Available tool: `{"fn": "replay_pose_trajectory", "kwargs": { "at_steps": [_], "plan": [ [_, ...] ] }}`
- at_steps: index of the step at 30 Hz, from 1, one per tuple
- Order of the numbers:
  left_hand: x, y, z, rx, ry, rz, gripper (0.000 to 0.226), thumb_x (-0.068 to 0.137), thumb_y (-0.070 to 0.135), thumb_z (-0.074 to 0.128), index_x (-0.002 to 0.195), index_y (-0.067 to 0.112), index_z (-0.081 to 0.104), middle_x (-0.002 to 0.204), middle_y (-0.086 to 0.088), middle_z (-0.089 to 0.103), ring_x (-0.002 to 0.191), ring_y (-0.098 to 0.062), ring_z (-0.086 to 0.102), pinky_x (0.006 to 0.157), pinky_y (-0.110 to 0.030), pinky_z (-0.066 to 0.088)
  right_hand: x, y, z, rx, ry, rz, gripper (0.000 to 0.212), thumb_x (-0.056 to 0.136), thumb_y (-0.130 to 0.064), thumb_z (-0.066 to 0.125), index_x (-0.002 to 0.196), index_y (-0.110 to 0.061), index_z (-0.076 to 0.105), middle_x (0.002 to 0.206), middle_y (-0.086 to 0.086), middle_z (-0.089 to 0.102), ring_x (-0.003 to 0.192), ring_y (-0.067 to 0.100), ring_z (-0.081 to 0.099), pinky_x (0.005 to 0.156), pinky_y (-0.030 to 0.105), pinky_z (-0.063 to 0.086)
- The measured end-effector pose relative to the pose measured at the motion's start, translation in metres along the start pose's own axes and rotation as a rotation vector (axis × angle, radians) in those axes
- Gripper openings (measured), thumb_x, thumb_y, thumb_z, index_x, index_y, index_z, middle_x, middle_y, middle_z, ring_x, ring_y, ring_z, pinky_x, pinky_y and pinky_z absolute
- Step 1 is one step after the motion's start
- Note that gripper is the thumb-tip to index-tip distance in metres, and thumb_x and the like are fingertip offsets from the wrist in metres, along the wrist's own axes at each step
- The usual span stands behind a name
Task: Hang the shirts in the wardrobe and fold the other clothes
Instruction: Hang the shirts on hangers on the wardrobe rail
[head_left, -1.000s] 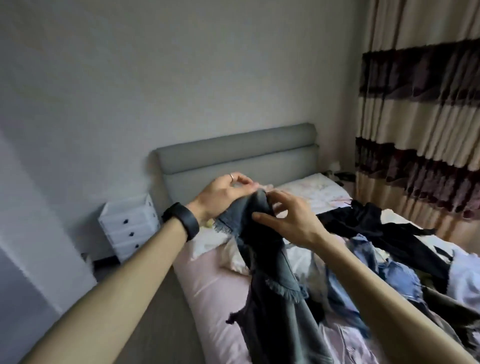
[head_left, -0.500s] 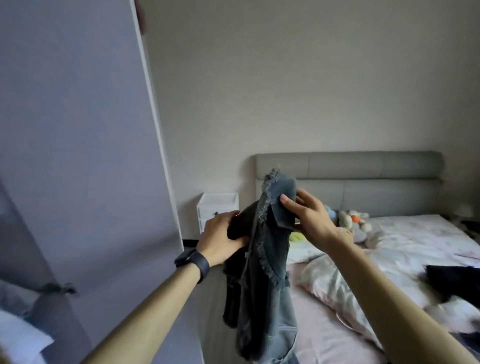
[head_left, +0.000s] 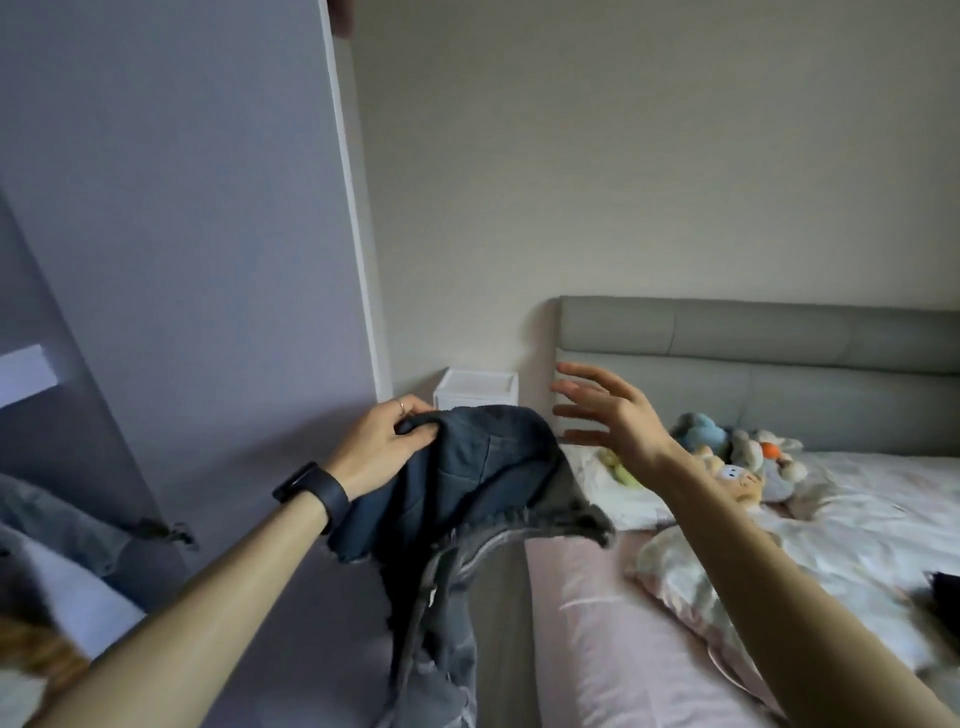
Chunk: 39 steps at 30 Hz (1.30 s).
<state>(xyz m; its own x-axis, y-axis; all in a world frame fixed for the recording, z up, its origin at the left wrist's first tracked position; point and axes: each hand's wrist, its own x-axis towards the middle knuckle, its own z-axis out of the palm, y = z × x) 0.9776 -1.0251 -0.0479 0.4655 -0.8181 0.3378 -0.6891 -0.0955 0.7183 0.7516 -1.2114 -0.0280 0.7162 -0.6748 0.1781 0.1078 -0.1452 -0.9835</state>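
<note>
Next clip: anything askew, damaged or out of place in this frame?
Nothing is spilled or broken. The dark denim garment hangs bunched from the left hand alone, and one edge is frayed. The right hand is open in the air beside it, not touching. Soft toys lie heaped by the headboard.

Left hand grips dark denim garment beside wardrobe door; right hand spread, free, above bed.
</note>
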Motion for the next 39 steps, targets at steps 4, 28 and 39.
{"fn": "replay_pose_trajectory", "kwargs": {
  "at_steps": [4,28,39],
  "plan": [
    [0.000,0.014,-0.019,0.000,0.057,-0.059,0.013,0.093,0.015,0.066,0.094,0.028,0.069,0.098,0.003,0.074,0.096,-0.012,0.065,0.089,-0.026,0.047,0.005,0.007,0.027,-0.289,-0.219,-0.132,0.054,0.075,-0.036,0.086,0.124,-0.040,0.063,0.125,-0.014,0.066,0.111,0.006,0.064,0.089,0.028,0.053],
    [-0.255,-0.049,-0.026,0.495,0.446,-0.531,0.039,0.077,0.069,0.063,0.088,0.036,0.047,0.090,0.010,0.059,0.082,-0.013,0.058,0.070,-0.037,0.052,-0.017,0.031,0.328,-0.244,-0.596,0.190,0.030,0.082,-0.018,0.078,0.100,-0.014,0.054,0.101,0.016,0.068,0.089,0.028,0.071,0.067,0.045,0.063],
    [-0.267,-0.072,-0.161,0.252,0.561,-0.486,0.003,0.085,0.024,0.076,0.087,0.022,0.077,0.073,0.014,0.072,0.074,0.005,0.064,0.071,-0.027,0.052,-0.030,0.030,0.338,-0.197,-0.869,0.059,0.038,0.087,-0.033,0.076,0.123,-0.040,0.067,0.128,-0.015,0.064,0.124,0.009,0.054,0.102,0.036,0.047]
  ]
}}
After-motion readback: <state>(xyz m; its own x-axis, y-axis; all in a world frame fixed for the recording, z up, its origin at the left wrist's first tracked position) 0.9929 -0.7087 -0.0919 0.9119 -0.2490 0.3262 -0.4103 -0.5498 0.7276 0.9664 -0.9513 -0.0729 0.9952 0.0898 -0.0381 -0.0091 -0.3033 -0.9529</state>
